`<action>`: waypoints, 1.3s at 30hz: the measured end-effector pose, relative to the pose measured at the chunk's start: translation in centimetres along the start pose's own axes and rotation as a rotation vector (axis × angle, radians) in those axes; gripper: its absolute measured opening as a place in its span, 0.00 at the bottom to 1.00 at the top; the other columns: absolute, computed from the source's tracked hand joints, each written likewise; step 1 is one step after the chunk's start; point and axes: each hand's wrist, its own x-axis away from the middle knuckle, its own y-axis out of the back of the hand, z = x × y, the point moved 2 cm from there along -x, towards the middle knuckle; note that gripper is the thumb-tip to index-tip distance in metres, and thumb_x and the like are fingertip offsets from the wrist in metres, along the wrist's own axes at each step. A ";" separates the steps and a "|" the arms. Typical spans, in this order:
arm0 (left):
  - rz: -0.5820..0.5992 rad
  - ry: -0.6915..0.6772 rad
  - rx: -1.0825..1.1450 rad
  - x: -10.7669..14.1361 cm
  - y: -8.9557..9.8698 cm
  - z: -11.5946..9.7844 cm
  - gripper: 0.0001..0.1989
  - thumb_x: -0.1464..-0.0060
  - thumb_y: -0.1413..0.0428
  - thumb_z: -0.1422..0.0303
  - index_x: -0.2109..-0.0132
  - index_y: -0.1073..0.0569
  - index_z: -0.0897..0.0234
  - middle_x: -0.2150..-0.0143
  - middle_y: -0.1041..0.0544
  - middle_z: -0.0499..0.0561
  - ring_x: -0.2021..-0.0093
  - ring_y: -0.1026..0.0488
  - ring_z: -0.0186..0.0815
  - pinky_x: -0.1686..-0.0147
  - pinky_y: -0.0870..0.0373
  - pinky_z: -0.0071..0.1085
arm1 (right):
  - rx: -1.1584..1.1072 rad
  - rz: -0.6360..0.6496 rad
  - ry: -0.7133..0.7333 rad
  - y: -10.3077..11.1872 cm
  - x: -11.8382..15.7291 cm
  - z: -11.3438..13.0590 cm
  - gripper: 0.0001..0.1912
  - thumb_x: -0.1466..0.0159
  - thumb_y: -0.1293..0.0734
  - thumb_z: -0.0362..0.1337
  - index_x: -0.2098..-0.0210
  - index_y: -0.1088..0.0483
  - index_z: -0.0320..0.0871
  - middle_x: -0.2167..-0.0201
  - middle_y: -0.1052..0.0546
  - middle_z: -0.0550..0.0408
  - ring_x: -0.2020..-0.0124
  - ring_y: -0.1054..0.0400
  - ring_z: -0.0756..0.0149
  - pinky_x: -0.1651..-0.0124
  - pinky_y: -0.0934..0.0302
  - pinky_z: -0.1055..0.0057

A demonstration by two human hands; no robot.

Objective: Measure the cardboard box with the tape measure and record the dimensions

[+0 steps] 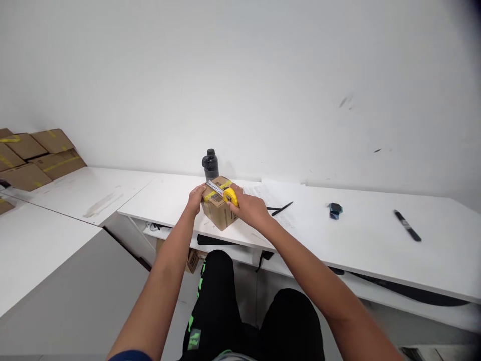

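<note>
A small cardboard box [221,219] with yellow tape sits on the white table, close to its front edge. Across its top lies the extended blade [215,187] of a yellow tape measure [230,196]. The tape measure's case is gripped in my right hand [251,204], over the box's right side. My left hand [195,198] is closed at the box's left edge, its fingertips by the blade's free end; whether they also pinch the blade is too small to tell. Right behind the box stands a dark water bottle [211,165].
Printed papers [280,193] lie right of the box, with a black pen [282,208] on them. Farther right are a dark wristwatch [334,209] and a black marker [408,225]. Several cardboard boxes [52,155] are stacked at far left. Under the tabletop runs a shelf [240,254].
</note>
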 end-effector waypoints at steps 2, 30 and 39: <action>0.005 -0.003 0.013 0.2 0.0 0.0 0.20 0.57 0.38 0.63 0.55 0.22 0.66 0.55 0.21 0.55 0.55 0.26 0.41 0.53 0.31 0.38 | 0.000 0.000 0.000 -0.2 0.1 0.0 0.32 0.31 0.48 0.49 0.32 0.63 0.49 0.58 0.22 0.49 0.64 0.27 0.58 0.68 0.43 0.70; 0.027 -0.012 0.016 0.5 -0.5 -0.2 0.18 0.57 0.37 0.63 0.57 0.22 0.66 0.54 0.21 0.56 0.53 0.26 0.43 0.50 0.33 0.40 | -0.058 -0.113 -0.013 -1.9 1.2 -0.8 0.32 0.31 0.47 0.49 0.32 0.59 0.46 0.61 0.22 0.50 0.67 0.27 0.59 0.72 0.47 0.71; 0.002 -0.022 0.042 0.2 0.1 0.2 0.20 0.58 0.37 0.62 0.56 0.22 0.65 0.52 0.21 0.56 0.51 0.26 0.44 0.47 0.33 0.41 | -0.012 -0.034 -0.041 -4.7 3.0 -0.9 0.31 0.31 0.45 0.48 0.32 0.57 0.48 0.62 0.21 0.51 0.66 0.26 0.59 0.71 0.45 0.71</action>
